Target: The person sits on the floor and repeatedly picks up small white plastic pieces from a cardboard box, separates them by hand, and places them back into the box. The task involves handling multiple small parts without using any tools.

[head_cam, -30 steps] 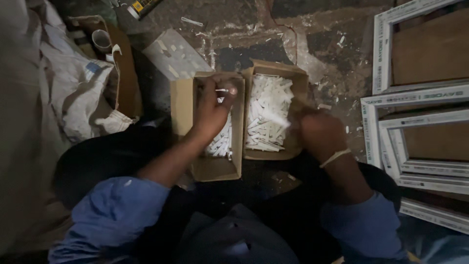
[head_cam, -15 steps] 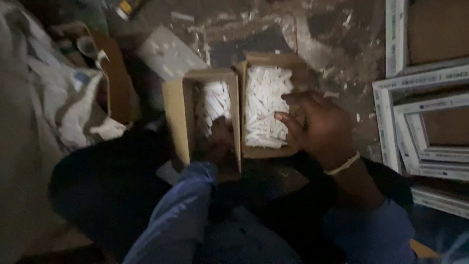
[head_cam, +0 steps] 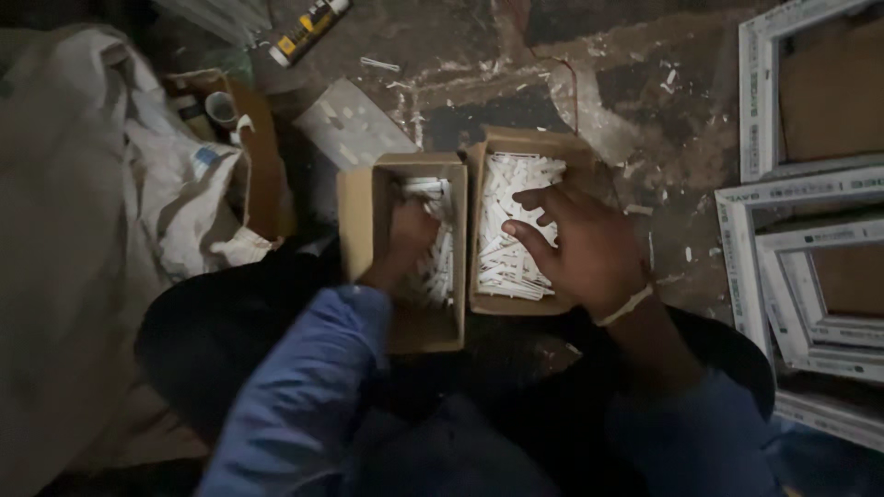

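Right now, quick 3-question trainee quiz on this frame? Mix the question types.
1. True or false: the left hand is inside the left cardboard box, among the small white pieces.
2. Multiple choice: where is the right hand? A) on the white frames B) over the right cardboard box, fingers spread C) on the cloth sack
3. Fill in: the white frames lie to the ___ of the boxes in the picture.

Key
1. True.
2. B. Whether its fingers grip any pieces cannot be told.
3. Right.
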`<state>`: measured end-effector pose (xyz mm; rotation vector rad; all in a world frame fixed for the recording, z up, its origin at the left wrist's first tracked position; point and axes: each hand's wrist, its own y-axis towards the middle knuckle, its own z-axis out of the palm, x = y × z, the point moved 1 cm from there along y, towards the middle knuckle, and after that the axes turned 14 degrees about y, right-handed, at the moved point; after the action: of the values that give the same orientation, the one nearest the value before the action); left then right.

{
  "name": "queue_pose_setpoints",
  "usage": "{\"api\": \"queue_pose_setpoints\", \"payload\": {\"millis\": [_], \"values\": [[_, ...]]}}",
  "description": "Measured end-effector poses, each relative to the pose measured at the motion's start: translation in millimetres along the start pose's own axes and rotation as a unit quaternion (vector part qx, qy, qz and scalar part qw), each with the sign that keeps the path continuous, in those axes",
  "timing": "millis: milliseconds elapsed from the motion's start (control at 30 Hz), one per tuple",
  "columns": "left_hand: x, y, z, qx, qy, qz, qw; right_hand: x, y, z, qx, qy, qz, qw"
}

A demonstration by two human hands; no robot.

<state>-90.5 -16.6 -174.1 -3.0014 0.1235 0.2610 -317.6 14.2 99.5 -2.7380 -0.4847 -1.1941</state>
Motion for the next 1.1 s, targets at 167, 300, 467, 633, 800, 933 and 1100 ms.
{"api": "queue_pose_setpoints", "payload": {"millis": [167, 300, 467, 633, 800, 933, 1100], "values": [[-0.8, -7.1, -147.4, -0.001, -0.169, 0.066, 0.983, -1.5, 5.0, 15.1, 0.056, 0.01, 0.061, 0.997], [-26.0, -38.1, -239.7, 0.118, -0.279, 0.065, 0.951, -5.4, -5.1, 32.1, 0.082, 0.049, -0.133, 0.987], [-32.1, -49.8, -239.3, 0.077, -0.413, 0.118, 0.9, -14.1, -21.0, 55.2, 0.15, 0.073, -0.158, 0.973], [-31.2, -49.9, -196.8, 0.123, -0.477, 0.078, 0.867, -13.4, -26.2, 60.5, 0.15, 0.038, -0.15, 0.976], [-30.8, -48.8, -205.7, 0.081, -0.425, 0.118, 0.894, 0.1, -13.3, 50.1, 0.14, 0.043, -0.156, 0.977], [-26.7, -46.7, -229.3, 0.055, -0.365, 0.274, 0.888, 10.9, -11.0, 22.6, 0.09, 0.069, -0.079, 0.99], [-29.0, -54.4, -239.5, 0.06, -0.42, 0.293, 0.857, 18.9, -12.0, 11.7, 0.114, 0.086, -0.075, 0.987]]}}
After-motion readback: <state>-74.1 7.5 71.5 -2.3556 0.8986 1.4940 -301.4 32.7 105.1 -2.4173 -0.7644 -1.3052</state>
